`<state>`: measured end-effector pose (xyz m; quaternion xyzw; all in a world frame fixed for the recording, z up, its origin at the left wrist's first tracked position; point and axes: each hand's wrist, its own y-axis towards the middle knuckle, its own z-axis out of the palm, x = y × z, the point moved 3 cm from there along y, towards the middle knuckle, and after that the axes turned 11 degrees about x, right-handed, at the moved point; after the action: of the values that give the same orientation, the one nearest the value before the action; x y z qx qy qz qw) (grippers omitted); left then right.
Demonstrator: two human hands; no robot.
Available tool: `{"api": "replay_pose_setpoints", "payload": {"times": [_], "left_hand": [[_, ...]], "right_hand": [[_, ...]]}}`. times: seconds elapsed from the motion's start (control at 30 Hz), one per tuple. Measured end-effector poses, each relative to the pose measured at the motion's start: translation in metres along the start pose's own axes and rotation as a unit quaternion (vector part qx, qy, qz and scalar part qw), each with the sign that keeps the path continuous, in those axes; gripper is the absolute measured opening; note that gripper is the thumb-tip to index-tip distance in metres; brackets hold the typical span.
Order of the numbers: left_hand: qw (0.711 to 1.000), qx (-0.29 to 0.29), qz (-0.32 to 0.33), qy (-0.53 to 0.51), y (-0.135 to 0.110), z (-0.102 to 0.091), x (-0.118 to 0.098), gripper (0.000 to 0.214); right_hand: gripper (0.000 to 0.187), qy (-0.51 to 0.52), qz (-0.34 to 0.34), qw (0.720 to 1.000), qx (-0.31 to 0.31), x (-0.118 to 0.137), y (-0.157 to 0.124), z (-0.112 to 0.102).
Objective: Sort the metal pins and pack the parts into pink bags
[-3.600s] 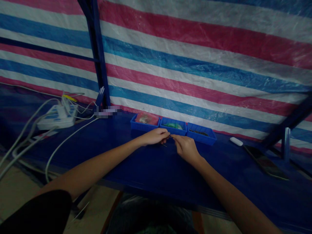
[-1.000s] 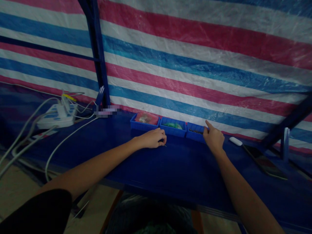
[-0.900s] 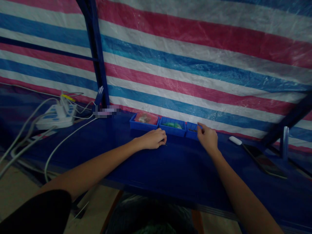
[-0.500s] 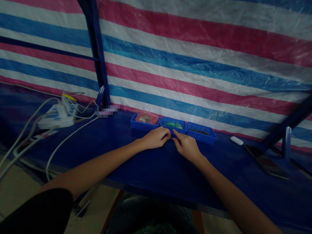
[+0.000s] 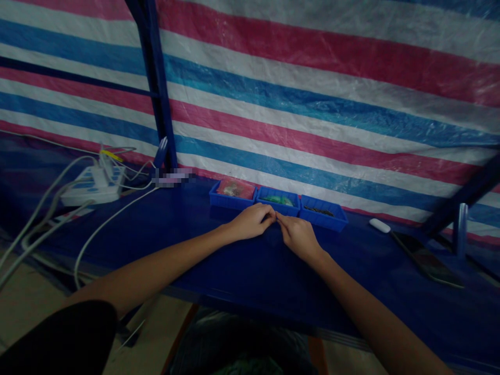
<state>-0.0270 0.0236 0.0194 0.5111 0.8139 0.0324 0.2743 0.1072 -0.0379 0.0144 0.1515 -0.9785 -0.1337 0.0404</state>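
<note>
My left hand and my right hand meet fingertip to fingertip over the blue table, just in front of the bins. Both are closed in a pinch; whatever lies between the fingers is too small to make out. Right behind them stands the middle blue bin, with green bagged material in it. To its left, another blue bin holds a reddish packet with small pale pieces. The right-hand blue bin contains small dark parts.
A white power strip with tangled cables lies at the left. Over on the right are a small white case and a dark phone. Blue metal posts rise before a striped plastic sheet behind the table.
The thumb and forefinger of my right hand have closed together, and its fingertips have come up to those of my left hand. The left hand has hardly moved.
</note>
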Motion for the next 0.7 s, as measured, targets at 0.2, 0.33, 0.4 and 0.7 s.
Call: {"api": "replay_pose_setpoints", "payload": {"times": [0.2,0.33,0.4,0.7], "left_hand": [[1.000,-0.007,-0.001,-0.002,0.0006,-0.0002,-0.0016,0.009],[1.000,-0.012,-0.001,-0.010,0.0007,0.0009,-0.0009,0.009],[0.999,-0.016,-0.004,-0.029,0.0006,0.0021,-0.0005,0.008],[0.990,-0.026,-0.048,-0.131,0.0013,-0.0003,0.0029,0.013]], "right_hand": [[0.040,0.016,0.000,1.000,0.000,-0.0011,0.0002,0.0001],[0.041,-0.003,0.002,1.000,0.006,0.0000,-0.0004,-0.0004],[0.040,-0.002,0.006,1.000,0.007,0.0003,-0.0006,-0.0012],[0.034,0.023,0.035,0.999,-0.024,-0.0050,-0.0004,-0.0049]]}}
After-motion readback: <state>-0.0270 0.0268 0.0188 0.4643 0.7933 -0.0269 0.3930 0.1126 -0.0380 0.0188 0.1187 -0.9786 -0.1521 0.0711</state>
